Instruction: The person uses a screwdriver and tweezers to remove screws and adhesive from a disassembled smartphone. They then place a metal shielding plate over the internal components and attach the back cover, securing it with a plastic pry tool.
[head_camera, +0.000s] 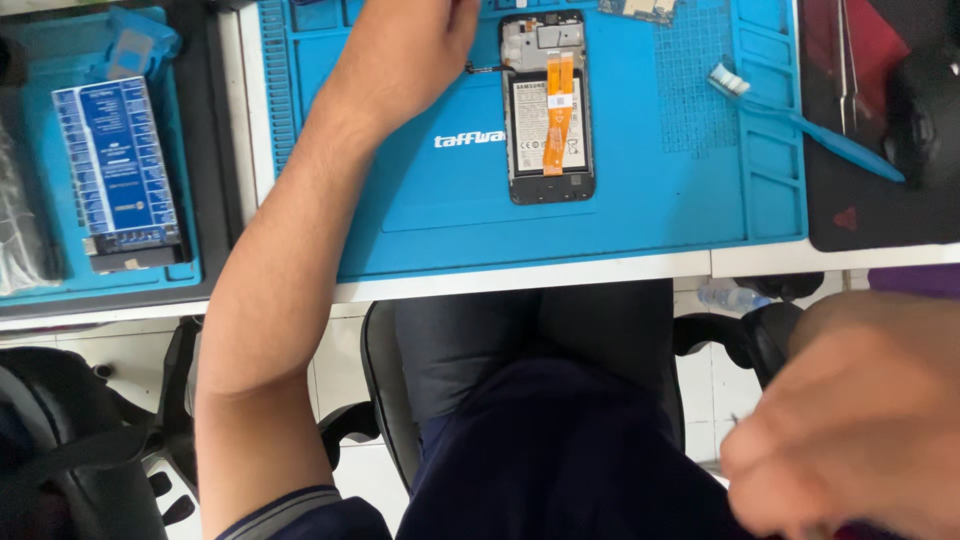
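The opened phone, back cover off with its battery and an orange flex cable showing, lies on the blue repair mat near the mat's far edge, its length running toward the near edge. The left hand rests on the mat just beside the phone's upper left corner, fingers curled toward a thin dark tool tip that touches the phone's side; whether the fingers grip it cannot be told. The right hand is blurred, off the worktop's near edge at the lower right, fingers bent inward; whether it holds anything cannot be told. A blue toothbrush lies by the mat's right edge. A blue box sits at the worktop's left end.
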